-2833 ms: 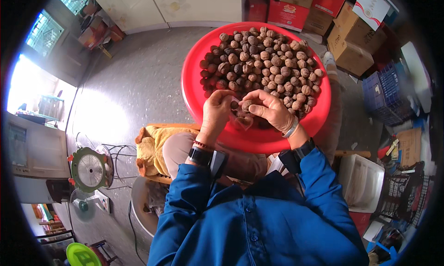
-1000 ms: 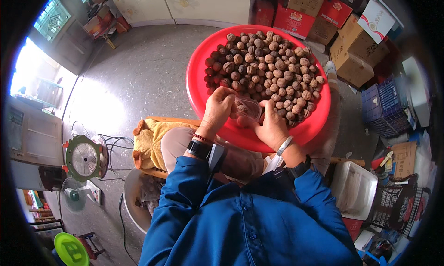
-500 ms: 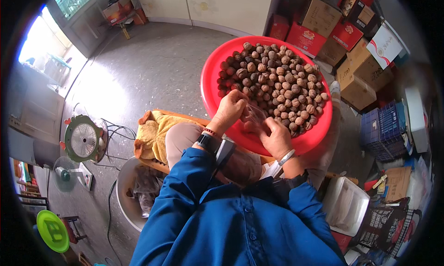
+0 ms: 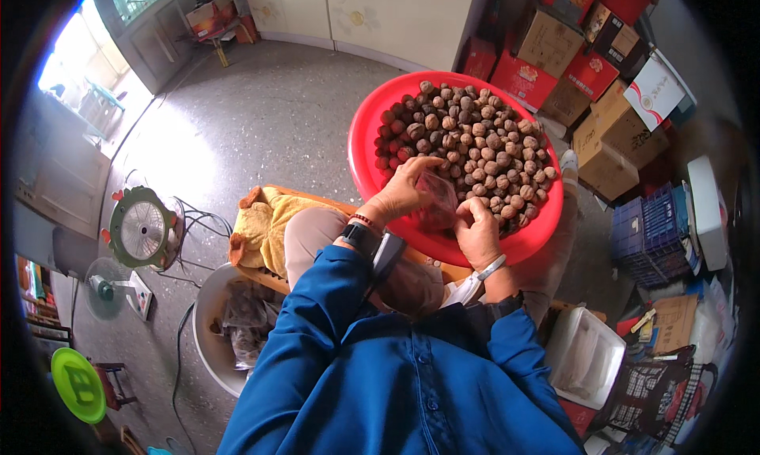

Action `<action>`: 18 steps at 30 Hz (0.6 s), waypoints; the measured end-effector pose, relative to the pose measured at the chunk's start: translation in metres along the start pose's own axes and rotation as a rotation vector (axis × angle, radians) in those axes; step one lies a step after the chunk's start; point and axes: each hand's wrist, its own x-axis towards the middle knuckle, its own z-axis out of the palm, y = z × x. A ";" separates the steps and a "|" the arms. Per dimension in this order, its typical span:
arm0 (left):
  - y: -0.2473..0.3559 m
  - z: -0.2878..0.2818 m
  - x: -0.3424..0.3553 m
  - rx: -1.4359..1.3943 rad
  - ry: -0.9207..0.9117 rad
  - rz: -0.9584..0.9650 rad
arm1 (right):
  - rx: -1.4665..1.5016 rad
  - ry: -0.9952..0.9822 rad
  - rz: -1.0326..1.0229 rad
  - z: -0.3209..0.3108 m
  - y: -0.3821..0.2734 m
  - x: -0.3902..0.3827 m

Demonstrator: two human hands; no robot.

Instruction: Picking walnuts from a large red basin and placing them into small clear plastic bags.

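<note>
A large red basin (image 4: 366, 122) filled with brown walnuts (image 4: 491, 146) stands before me at knee height. Over its near side a thin clear plastic bag (image 4: 435, 205) is stretched between my hands. My left hand (image 4: 404, 192) grips the bag's left edge, with the fingers reaching over its top. My right hand (image 4: 477, 232) pinches its right edge between thumb and fingers. The bag's mouth looks spread apart; whether anything is inside cannot be made out through the reddish film.
At my left a pale tub (image 4: 207, 328) holds filled plastic bags, beside a yellow cloth (image 4: 273, 225) on a wooden seat. Two fans (image 4: 142, 227) and loose cables lie farther left. Cardboard boxes (image 4: 609, 158), a blue crate (image 4: 649, 233) and a white foam box (image 4: 586, 356) crowd the right.
The bag has been spread wider between my hands. My left hand has shifted slightly right and down, its fingers now across the bag's top; my right hand has moved a little right.
</note>
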 end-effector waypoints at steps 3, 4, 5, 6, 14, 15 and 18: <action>0.005 0.008 -0.001 0.164 -0.028 -0.016 | 0.025 0.011 -0.032 0.000 -0.004 -0.001; 0.004 0.009 -0.003 0.279 -0.042 -0.060 | 0.052 0.014 0.052 0.001 -0.005 -0.001; 0.004 0.009 -0.006 0.281 -0.037 -0.062 | 0.081 0.016 0.135 0.002 -0.006 -0.002; 0.008 0.012 -0.008 0.353 -0.021 -0.081 | 0.075 0.020 0.137 0.001 -0.002 -0.003; 0.021 0.011 -0.014 0.467 0.087 -0.025 | -0.075 0.148 0.030 0.002 0.017 -0.005; 0.020 0.011 -0.014 0.456 0.087 -0.008 | -0.075 0.149 0.028 0.002 0.015 -0.005; 0.019 0.012 -0.012 0.390 0.079 0.068 | -0.072 0.162 0.017 0.002 0.013 -0.004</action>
